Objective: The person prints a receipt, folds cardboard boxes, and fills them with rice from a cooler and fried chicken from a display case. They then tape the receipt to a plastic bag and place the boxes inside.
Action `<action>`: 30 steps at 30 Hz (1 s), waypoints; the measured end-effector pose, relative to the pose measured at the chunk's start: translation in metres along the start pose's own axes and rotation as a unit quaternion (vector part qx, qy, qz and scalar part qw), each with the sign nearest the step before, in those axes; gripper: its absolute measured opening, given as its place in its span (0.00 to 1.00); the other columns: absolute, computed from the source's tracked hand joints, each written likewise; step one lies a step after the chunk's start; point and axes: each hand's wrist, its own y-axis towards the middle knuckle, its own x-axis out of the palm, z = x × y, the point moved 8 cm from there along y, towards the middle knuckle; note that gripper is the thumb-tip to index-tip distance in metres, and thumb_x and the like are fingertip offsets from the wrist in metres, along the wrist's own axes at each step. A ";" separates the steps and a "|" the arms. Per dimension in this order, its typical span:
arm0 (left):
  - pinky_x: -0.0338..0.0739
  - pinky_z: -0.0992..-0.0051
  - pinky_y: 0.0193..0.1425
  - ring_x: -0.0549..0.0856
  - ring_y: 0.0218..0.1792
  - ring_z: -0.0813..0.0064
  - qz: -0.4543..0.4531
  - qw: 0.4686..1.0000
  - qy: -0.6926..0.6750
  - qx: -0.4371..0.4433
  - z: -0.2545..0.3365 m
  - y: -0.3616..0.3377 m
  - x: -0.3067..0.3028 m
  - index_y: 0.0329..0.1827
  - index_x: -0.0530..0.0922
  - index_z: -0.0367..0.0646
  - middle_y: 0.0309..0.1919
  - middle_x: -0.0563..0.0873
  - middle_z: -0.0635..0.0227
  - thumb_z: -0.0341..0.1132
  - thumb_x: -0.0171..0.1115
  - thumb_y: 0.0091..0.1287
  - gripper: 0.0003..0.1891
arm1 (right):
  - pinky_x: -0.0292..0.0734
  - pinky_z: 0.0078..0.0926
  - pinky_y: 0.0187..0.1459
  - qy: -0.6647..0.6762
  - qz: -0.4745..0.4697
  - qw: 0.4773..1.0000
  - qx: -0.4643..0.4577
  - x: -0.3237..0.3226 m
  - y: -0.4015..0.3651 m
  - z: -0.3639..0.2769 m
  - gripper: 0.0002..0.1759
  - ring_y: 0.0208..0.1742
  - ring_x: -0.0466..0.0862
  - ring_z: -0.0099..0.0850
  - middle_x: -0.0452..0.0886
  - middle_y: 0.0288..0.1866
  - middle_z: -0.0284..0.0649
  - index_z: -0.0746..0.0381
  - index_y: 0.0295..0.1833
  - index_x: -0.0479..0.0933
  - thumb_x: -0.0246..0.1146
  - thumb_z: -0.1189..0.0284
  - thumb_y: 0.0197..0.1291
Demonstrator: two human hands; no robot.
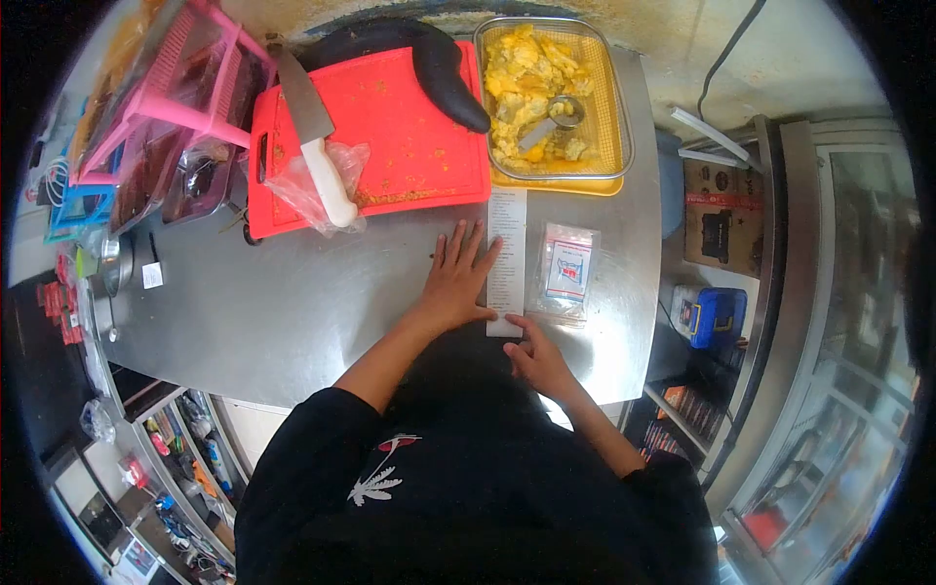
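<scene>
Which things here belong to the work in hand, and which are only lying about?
In use:
printed paper strip
left hand, at its edge
right hand, at its near end

Apparently just lying about:
knife
red cutting board
tray
plastic packet

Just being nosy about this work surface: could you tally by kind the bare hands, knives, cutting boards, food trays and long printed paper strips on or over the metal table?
Bare hands, left and right: 2
White-handled steel knife: 1
Red rectangular cutting board: 1
Metal-rimmed tray of yellow food: 1
Long white printed paper strip: 1
Total: 6
</scene>
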 end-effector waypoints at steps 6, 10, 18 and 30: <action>0.41 0.48 0.70 0.44 0.71 0.49 0.003 1.000 -0.002 -0.011 0.002 -0.002 -0.001 0.71 0.50 0.48 0.71 0.47 0.51 0.50 0.75 0.36 0.58 | 0.72 0.23 0.31 -0.161 0.075 0.973 -0.146 -0.025 0.011 -0.084 0.15 0.26 0.78 0.26 0.75 0.24 0.39 0.60 0.53 0.71 0.56 0.74 0.60; 0.46 0.51 0.71 0.50 0.70 0.52 0.049 0.999 -0.017 0.014 0.009 -0.015 -0.004 0.68 0.56 0.45 0.68 0.55 0.52 0.46 0.74 0.40 0.51 | 0.73 0.23 0.38 -0.174 0.141 0.891 -0.394 -0.031 0.023 -0.210 0.11 0.33 0.80 0.30 0.78 0.31 0.42 0.61 0.48 0.74 0.55 0.75 0.59; 0.56 0.54 0.67 0.60 0.66 0.57 0.142 0.990 -0.013 0.011 0.018 -0.044 0.009 0.44 0.73 0.43 0.59 0.68 0.59 0.42 0.68 0.48 0.22 | 0.57 0.45 0.61 -0.332 0.006 0.780 -0.530 0.108 0.094 -0.313 0.12 0.64 0.63 0.43 0.75 0.52 0.43 0.57 0.44 0.78 0.57 0.64 0.57; 0.62 0.57 0.62 0.65 0.62 0.61 0.197 0.980 -0.024 0.004 0.023 -0.060 0.013 0.43 0.75 0.42 0.54 0.72 0.62 0.38 0.64 0.51 0.17 | 0.55 0.52 0.62 -0.486 -0.122 0.754 -0.425 0.173 0.130 -0.330 0.18 0.66 0.57 0.51 0.68 0.60 0.49 0.56 0.44 0.79 0.56 0.58 0.52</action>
